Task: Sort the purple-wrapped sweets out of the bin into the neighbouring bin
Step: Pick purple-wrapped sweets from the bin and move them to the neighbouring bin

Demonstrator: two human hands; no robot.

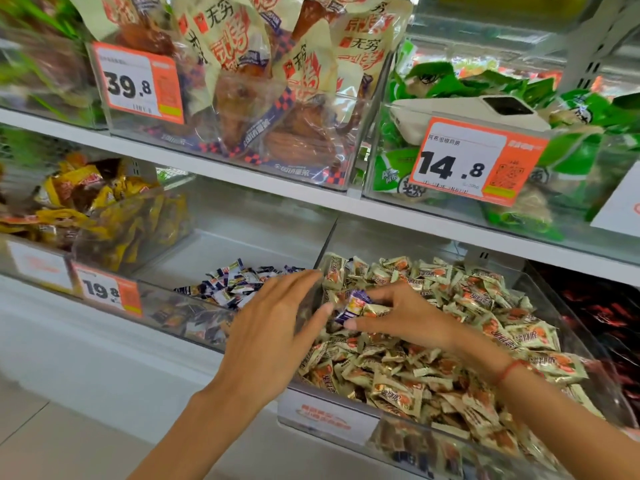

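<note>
A clear bin (pixel 571 327) on the right of the lower shelf is heaped with beige-and-orange wrapped sweets (pixel 433 358). My right hand (pixel 401 317) rests on the heap with its fingers closed on a purple-wrapped sweet (pixel 353 306) near the bin's left wall. The neighbouring clear bin (pixel 194 317) to the left holds a small pile of purple-and-white wrapped sweets (pixel 235 282). Above the divider between the two bins, my left hand (pixel 273 337) hovers with its fingers spread and nothing in it.
A bin of yellow packets (pixel 86 202) stands further left behind a 19.8 price tag (pixel 104 289). The upper shelf (pixel 277 192) carries bins of large snack bags and green packets with 39.8 and 14.8 tags. Dark red packets (pixel 595 306) lie at the far right.
</note>
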